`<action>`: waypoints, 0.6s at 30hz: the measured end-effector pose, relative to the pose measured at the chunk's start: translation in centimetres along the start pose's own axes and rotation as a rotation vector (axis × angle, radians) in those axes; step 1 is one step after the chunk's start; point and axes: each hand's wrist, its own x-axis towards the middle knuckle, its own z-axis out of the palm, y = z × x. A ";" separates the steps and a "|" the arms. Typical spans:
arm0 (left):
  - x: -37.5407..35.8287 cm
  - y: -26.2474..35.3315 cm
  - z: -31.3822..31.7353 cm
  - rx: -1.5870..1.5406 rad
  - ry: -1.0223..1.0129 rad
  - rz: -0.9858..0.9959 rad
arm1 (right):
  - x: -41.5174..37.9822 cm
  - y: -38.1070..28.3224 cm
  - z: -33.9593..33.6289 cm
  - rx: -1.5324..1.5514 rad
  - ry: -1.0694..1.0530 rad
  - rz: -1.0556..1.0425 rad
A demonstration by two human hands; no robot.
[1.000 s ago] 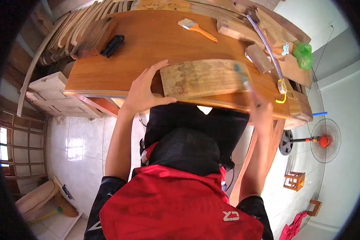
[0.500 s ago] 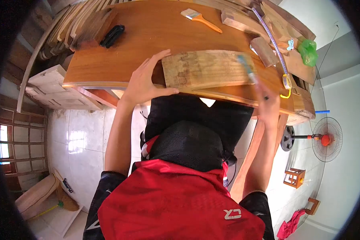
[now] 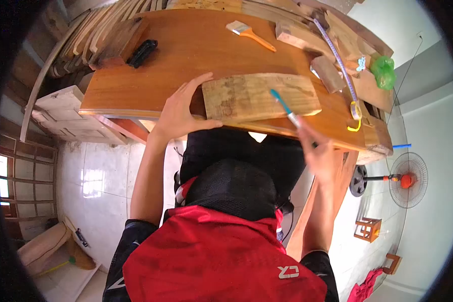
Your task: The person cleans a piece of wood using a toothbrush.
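A pale, slightly curved wooden board [image 3: 246, 98] lies along the front edge of the orange-brown table. My left hand [image 3: 183, 113] spans its left end, fingertips at the far corner and thumb along the near edge. In my right hand [image 3: 317, 153], somewhat blurred, is a slim toothbrush [image 3: 286, 107] with a teal head and neck and a whitish handle. The brush head overlaps the right-middle part of the board's top face in this view. The fingers of that hand are wrapped round the handle near the table's front edge.
Farther back lies a flat paintbrush [image 3: 249, 34] with an orange handle. A black brush-like object [image 3: 142, 53] sits at the left. On the right are a wood block [image 3: 328, 74], an extended tape measure [image 3: 356, 109] and a green plastic bag [image 3: 384, 72]. A fan [image 3: 407, 179] stands beyond.
My right hand has moved left with the toothbrush, from the board's right end toward its middle. My left hand stays at the left end; the whole view has shifted slightly.
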 end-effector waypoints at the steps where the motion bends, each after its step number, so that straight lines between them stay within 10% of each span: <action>1: 0.0 0.1 0.0 -0.002 -0.007 -0.009 | 0.6 -0.1 -0.8 0.099 -0.025 0.205; 3: -0.2 0.2 -0.1 -0.026 -0.018 -0.036 | 2.0 2.0 -1.7 0.032 0.079 0.349; 7: 0.1 0.0 0.0 -0.005 -0.008 -0.007 | -0.5 0.1 1.0 0.033 0.022 -0.196; 13: 0.0 -0.6 0.1 0.008 -0.014 0.018 | 0.7 -0.2 -0.8 -0.111 0.158 0.211; 18: 0.1 -0.1 0.0 -0.013 -0.020 -0.022 | -1.0 -1.3 1.6 -0.007 0.031 -0.207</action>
